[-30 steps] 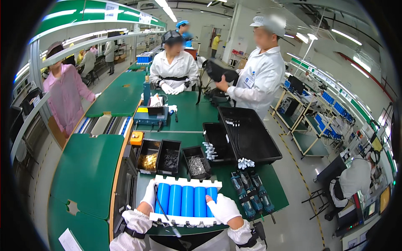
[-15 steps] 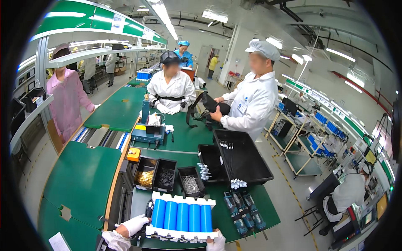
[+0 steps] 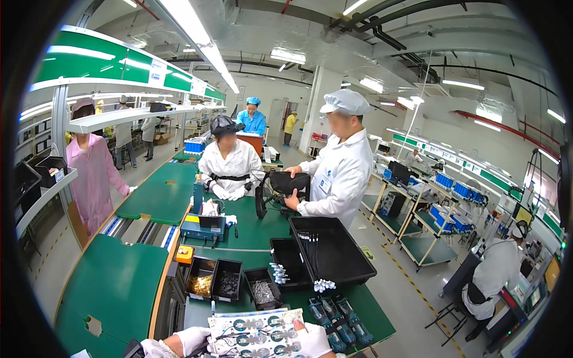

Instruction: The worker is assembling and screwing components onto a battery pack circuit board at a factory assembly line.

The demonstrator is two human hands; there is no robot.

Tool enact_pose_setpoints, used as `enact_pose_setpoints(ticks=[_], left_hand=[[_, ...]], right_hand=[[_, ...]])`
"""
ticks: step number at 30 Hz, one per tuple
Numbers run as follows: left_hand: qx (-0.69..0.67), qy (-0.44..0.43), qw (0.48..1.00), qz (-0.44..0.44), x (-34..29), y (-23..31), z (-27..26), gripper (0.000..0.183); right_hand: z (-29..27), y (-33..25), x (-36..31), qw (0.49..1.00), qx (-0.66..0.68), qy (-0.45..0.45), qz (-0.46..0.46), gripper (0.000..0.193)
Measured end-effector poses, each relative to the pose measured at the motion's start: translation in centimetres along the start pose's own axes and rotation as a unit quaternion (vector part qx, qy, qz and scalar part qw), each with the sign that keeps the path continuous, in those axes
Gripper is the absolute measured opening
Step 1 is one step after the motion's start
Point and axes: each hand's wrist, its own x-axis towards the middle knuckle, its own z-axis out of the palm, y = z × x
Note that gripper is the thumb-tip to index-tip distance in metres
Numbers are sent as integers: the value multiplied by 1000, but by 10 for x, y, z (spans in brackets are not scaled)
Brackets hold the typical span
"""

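Panel (image 3: 256, 335), white, flat, disc-studded, was pinched at opposite edges by left grip (image 3: 192, 341) and right grip (image 3: 314, 341); boxy bins (image 3: 225, 298) stood close beyond, table (image 3: 373, 313) edge rightward.

White pack (image 3: 256, 335) between gloved left grip (image 3: 194, 340) and right grip (image 3: 314, 342)

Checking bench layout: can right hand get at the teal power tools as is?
Likely yes, if the right hand releases the battery pack: the power tools lie beside that hand, nothing visibly between.
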Motion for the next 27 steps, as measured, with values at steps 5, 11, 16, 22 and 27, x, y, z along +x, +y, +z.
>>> enact_pose_setpoints(ticks=[5, 11, 16, 22, 27], left_hand=[[-46, -58, 996, -56, 32, -47, -42, 28], [-61, -107, 983, -136, 24, -36, -52, 33], [-113, -136, 969, -174, 21, -80, -133, 43], [74, -110, 969, -208, -55, -43, -85, 37], [516, -146, 824, -183, -42, 21, -98, 30]], right_hand=[[-21, 0, 22, 972, -130, -158, 113, 63], [-14, 28, 40, 970, -123, -150, 147, 60], [-17, 20, 34, 967, -95, -163, 173, 60], [-52, 30, 34, 984, -104, -105, 98, 48], [-144, 93, 39, 872, -454, 173, 58, 41]])
